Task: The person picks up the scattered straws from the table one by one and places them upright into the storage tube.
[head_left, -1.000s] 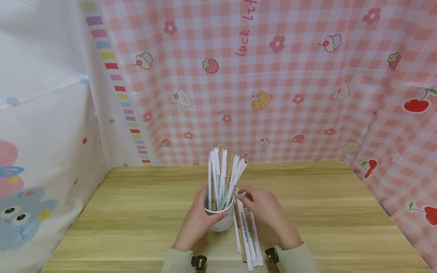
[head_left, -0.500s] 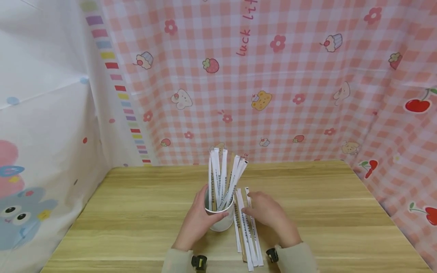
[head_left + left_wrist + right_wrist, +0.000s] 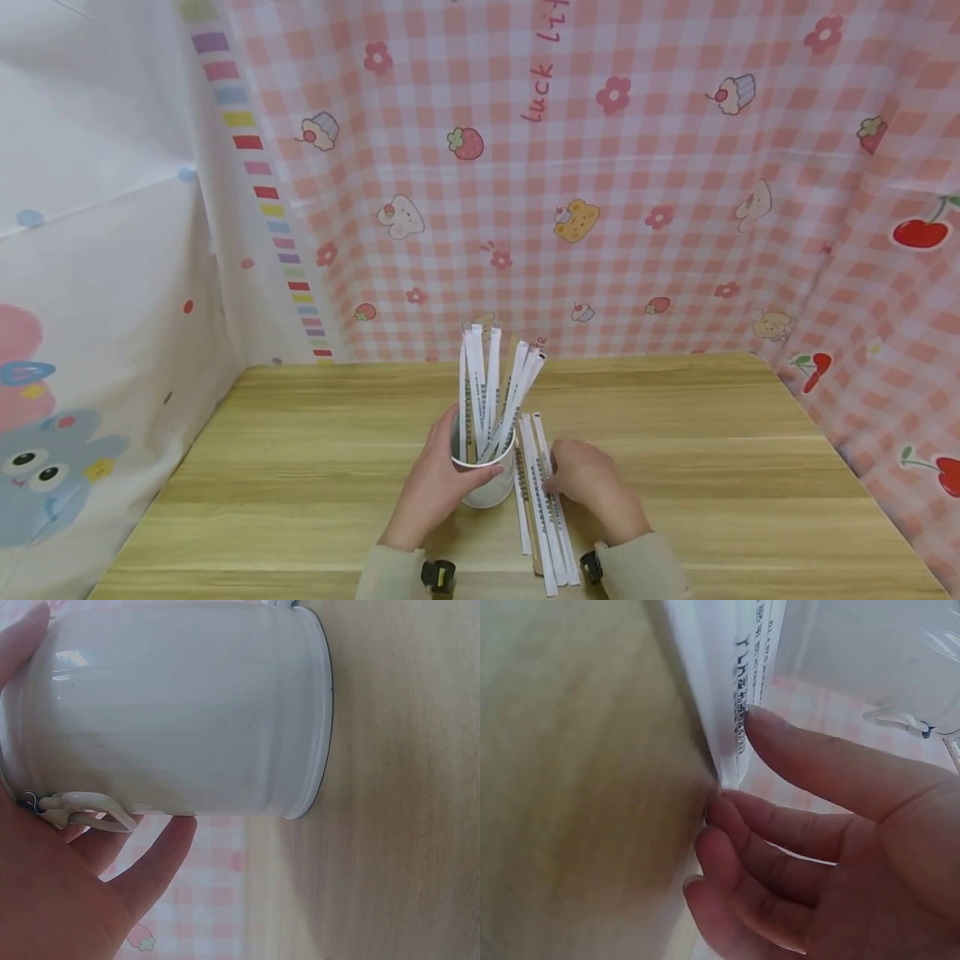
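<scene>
Room behind packets point(image 3: 546, 525), cup point(image 3: 487, 493) leftward

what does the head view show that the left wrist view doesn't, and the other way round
Only the head view: the right hand, the long paper packets beside it on the table, and the packets standing in the cup.

Only the left wrist view: the small loop on the cup's side.

Both: the left hand holding the white cup, part of the wooden table, and the checked cloth.
</scene>
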The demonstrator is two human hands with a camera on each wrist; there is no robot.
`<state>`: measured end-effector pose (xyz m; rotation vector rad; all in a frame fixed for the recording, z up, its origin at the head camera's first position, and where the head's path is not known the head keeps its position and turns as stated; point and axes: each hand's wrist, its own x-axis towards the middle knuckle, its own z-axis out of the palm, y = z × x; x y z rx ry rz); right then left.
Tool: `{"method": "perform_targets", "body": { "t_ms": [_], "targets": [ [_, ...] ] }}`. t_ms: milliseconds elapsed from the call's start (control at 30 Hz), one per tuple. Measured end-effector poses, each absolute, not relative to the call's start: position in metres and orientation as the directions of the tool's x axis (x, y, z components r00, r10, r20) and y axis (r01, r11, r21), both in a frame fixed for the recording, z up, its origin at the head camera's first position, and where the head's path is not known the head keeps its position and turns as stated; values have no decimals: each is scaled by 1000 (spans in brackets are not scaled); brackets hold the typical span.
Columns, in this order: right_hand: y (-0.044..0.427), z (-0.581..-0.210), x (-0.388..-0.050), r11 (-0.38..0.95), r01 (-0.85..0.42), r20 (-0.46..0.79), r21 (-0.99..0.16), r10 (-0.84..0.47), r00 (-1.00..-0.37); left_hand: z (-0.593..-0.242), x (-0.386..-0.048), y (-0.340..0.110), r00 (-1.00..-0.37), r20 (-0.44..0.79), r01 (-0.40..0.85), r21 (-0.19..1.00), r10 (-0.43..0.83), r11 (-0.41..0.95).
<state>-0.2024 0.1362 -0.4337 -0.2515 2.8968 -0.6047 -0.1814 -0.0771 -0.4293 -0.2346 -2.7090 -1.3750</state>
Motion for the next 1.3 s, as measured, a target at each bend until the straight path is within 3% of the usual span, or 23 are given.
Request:
{"method": "perform_targets", "body": {
  "t_ms": [500, 800, 1167, 1300],
  "targets": [
    [120, -432, -193, 946, -137, -151, -293, -187, -971, -431, -182, -78, -981, 176, 191, 793, 83, 578],
    [130, -429, -194, 909, -93, -132, -406, -159, -978, -430, -181, -77, -983, 157, 180, 794, 90, 580],
    [141, -403, -200, 828, -135, 75, -544, -113, -991, -427, -181, -76, -982, 162, 190, 799, 99, 571],
    [139, -392, -198, 792, -209, 209, -574, -105, -972, -428, -182, -77, -981, 166, 194, 801, 101, 567]
  ]
}}
